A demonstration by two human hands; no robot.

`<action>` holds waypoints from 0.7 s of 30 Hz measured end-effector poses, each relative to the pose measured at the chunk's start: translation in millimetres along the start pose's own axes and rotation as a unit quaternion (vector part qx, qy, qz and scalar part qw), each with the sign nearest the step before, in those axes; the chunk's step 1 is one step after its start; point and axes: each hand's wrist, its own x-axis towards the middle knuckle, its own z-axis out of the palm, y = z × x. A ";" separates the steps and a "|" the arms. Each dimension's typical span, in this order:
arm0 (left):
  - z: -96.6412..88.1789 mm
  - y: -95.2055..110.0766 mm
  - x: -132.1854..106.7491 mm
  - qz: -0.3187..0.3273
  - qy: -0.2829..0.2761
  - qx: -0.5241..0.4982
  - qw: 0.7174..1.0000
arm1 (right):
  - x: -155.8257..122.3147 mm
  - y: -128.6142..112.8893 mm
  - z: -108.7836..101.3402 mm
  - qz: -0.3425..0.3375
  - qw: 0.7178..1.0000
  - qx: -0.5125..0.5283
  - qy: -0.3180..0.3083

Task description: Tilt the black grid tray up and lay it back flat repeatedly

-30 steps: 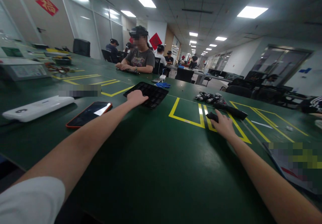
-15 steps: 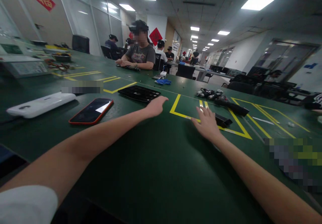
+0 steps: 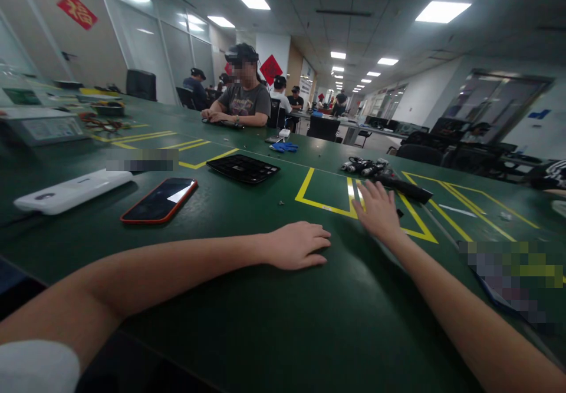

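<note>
My left hand (image 3: 297, 245) lies low over the bare green tabletop (image 3: 265, 316), fingers stretched to the right, holding nothing. A black shallow tray-like panel (image 3: 242, 168) lies beyond it, apart from the fingers. My right hand (image 3: 378, 211) reaches forward with spread fingers over the yellow tape outline (image 3: 327, 207). Behind that hand a short black piece (image 3: 400, 212) is mostly hidden; I cannot tell whether the hand touches it. Just past the fingers lie a long black bar-shaped piece (image 3: 409, 189) and a bundle of dark cables with metal connectors (image 3: 363, 165).
On the left are a phone in an orange case (image 3: 160, 201) and a white elongated device (image 3: 73, 191). Blue gloves (image 3: 283, 147) lie farther back. A person (image 3: 243, 95) in a dark shirt sits across the table. A pixelated item (image 3: 508, 275) lies at right.
My left hand has left the black panel's edge, coming nearer and to the right, its fingers now stretched out. My right hand has moved slightly forward and right, covering more of the short black piece.
</note>
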 end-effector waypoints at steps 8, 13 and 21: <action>-10.6 -44.1 8.1 -0.296 0.053 0.153 0.941 | -2.5 55.7 24.0 0.098 0.985 -0.040 -0.136; -8.3 -78.3 -4.3 -0.387 0.011 0.051 0.921 | -1.1 50.7 23.9 0.101 0.985 -0.046 -0.131; -33.2 -125.2 -3.9 -0.506 0.306 -0.368 0.718 | -0.1 52.0 23.2 0.106 0.984 -0.036 -0.139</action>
